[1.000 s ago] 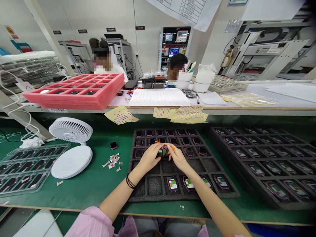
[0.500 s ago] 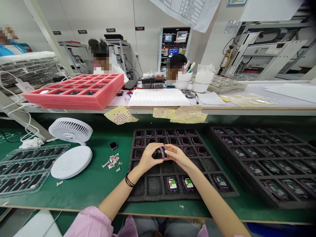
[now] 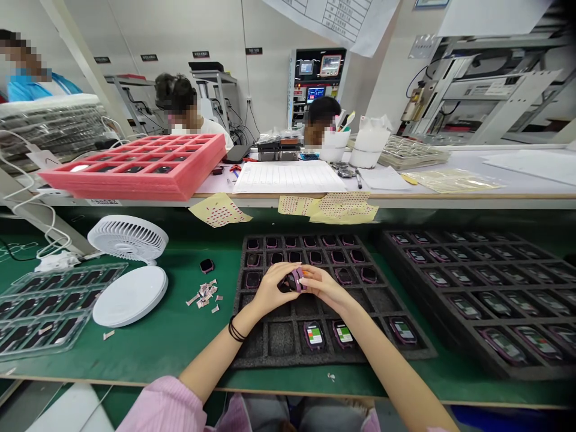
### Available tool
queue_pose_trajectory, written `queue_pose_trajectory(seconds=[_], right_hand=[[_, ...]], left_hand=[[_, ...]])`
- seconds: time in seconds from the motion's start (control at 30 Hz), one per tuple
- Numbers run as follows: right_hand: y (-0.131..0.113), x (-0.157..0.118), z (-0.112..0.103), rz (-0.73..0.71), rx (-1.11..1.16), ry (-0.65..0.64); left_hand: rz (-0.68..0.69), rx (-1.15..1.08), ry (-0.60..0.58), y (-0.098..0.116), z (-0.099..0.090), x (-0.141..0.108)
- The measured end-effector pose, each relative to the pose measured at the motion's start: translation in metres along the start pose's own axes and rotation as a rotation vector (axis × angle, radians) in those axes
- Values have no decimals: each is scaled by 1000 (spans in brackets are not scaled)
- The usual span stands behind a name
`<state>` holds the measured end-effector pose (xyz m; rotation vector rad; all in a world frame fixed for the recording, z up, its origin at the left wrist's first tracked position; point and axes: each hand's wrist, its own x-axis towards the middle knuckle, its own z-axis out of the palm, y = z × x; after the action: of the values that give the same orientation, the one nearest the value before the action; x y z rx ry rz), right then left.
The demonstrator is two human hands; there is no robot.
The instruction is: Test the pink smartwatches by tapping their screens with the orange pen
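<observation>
Between my two hands, above the middle of a dark foam tray (image 3: 281, 341), is a purple-framed smartwatch body (image 3: 296, 279), turned on edge. My left hand (image 3: 275, 284) grips its left side, thumb below and fingers above. The fingertips of my right hand (image 3: 324, 284) close on its right side. Part of the watch is hidden by my fingers. In the tray around them lie more purple watches, several with dark screens in the back rows. In the front row, a watch with a lit screen (image 3: 314, 335) sits beside another lit watch (image 3: 344, 333).
To the right stands a second foam tray of watches (image 3: 450, 312). On the left are a white fan (image 3: 130, 294), a single watch (image 3: 207, 265), small paper scraps (image 3: 207, 294) and clear plastic trays (image 3: 54, 306). A pink foam tray (image 3: 180, 183) rests on the shelf; people sit beyond it.
The watch has been turned between my fingers, so its purple side now shows more. My hands stay in nearly the same place. A person at far left has come further into view.
</observation>
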<state>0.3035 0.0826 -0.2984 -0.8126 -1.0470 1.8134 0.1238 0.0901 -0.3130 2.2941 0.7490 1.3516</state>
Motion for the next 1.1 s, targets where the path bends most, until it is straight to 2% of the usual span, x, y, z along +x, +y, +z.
queue_pose_trajectory(seconds=[0.43, 0.73, 0.87, 1.0, 1.1], right_hand=[[2, -1, 5, -28, -28, -3], [6, 5, 5, -107, -92, 99], [8, 6, 6, -133, -127, 107], [5, 6, 6, -240, -133, 158], [0, 4, 3, -412, -137, 318]], left_hand=[[6, 30, 27, 2, 1, 1], [24, 33, 16, -1, 3, -1], [23, 27, 28, -1, 2, 0], [14, 50, 88, 1, 1, 1], [-13, 87, 136, 1, 0, 1]])
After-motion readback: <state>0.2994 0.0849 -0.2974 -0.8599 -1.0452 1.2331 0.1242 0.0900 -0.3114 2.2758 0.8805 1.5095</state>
